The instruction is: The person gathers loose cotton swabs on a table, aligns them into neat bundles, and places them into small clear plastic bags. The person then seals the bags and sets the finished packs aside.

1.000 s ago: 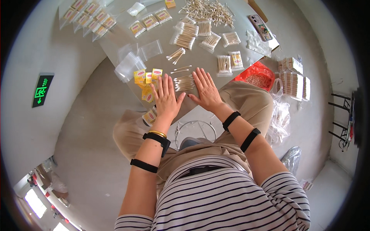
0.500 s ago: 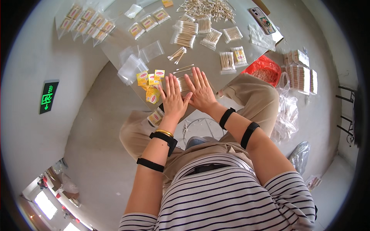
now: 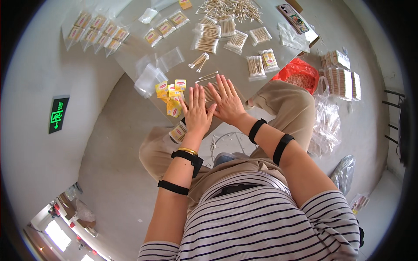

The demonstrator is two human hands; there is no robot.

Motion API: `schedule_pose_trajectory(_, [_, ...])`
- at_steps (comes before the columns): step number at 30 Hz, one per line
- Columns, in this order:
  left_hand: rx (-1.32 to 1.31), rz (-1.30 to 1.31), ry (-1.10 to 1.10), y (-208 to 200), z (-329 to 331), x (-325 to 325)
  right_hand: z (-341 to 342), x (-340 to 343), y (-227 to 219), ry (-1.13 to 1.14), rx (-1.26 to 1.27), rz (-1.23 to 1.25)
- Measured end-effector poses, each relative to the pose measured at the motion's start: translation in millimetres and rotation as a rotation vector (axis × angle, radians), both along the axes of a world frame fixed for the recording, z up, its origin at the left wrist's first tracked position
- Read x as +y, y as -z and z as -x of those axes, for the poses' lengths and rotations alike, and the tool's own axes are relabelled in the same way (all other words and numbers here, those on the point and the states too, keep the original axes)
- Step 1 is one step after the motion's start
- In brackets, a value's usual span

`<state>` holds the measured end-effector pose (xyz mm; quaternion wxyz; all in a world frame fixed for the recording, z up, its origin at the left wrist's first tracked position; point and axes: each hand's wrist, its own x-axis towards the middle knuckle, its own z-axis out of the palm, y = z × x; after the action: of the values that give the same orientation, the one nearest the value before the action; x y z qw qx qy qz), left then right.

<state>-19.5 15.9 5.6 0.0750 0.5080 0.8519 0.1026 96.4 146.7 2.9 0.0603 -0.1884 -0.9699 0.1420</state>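
Observation:
My left hand and my right hand lie side by side at the table's near edge, palms down with fingers stretched out. Under and between them shows a row of cotton swabs, partly hidden by the fingers. A few loose swabs lie just beyond my fingertips. Left of my left hand is a pile of small yellow cards. Close to my left wrist, a filled swab packet sits by my thigh. Farther up lies a small bunch of swabs.
Clear plastic bags lie at the table's left. Swab packets and a heap of loose swabs are farther back. A phone rests at the far right corner. A red bag of swabs stands beside my right knee.
The view has shifted slightly, so the surroundings sit a little differently in the picture. My hands keep nearly the same flat pose over the swabs.

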Motion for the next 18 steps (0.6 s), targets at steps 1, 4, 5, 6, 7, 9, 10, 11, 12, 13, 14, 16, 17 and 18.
schedule_pose_trajectory(1, [-0.001,0.004,0.003,-1,2,0,0,0,-1,0.000,-0.004,0.001])
schedule_pose_trajectory(4, [0.002,0.010,0.003,-3,1,-1,-1,4,-6,0.000,-0.015,0.015])
schedule_pose_trajectory(5, [0.004,0.010,0.001,-4,1,-1,-1,6,-7,-0.001,-0.019,0.022])
schedule_pose_trajectory(6, [-0.007,0.005,-0.004,-4,0,0,-1,8,-7,0.000,-0.024,0.017])
schedule_pose_trajectory(7, [-0.017,0.001,-0.009,-3,-1,0,0,9,-6,0.001,-0.029,0.011])
schedule_pose_trajectory(9, [-0.031,-0.012,-0.016,-3,-2,0,-1,9,-6,0.005,-0.037,-0.014])
schedule_pose_trajectory(10, [-0.034,-0.019,-0.018,-3,-1,-1,-1,9,-4,0.007,-0.040,-0.034])
schedule_pose_trajectory(11, [-0.037,-0.026,-0.021,-3,0,-3,-1,8,-4,0.009,-0.043,-0.054])
schedule_pose_trajectory(12, [-0.059,-0.072,-0.058,-7,1,-5,0,8,-4,0.008,-0.036,-0.032])
schedule_pose_trajectory(13, [-0.081,-0.118,-0.097,-12,3,-9,0,8,-5,0.006,-0.029,-0.009])
schedule_pose_trajectory(14, [-0.103,-0.165,-0.136,-17,4,-15,0,8,-6,0.002,-0.022,0.014])
schedule_pose_trajectory(16, [-0.122,-0.228,-0.256,-28,10,-38,0,9,-6,0.002,-0.024,0.011])
schedule_pose_trajectory(17, [-0.134,-0.247,-0.328,-30,13,-52,0,9,-5,0.000,-0.025,0.010])
schedule_pose_trajectory(18, [-0.147,-0.265,-0.403,-31,14,-69,0,8,-5,-0.001,-0.043,-0.008])
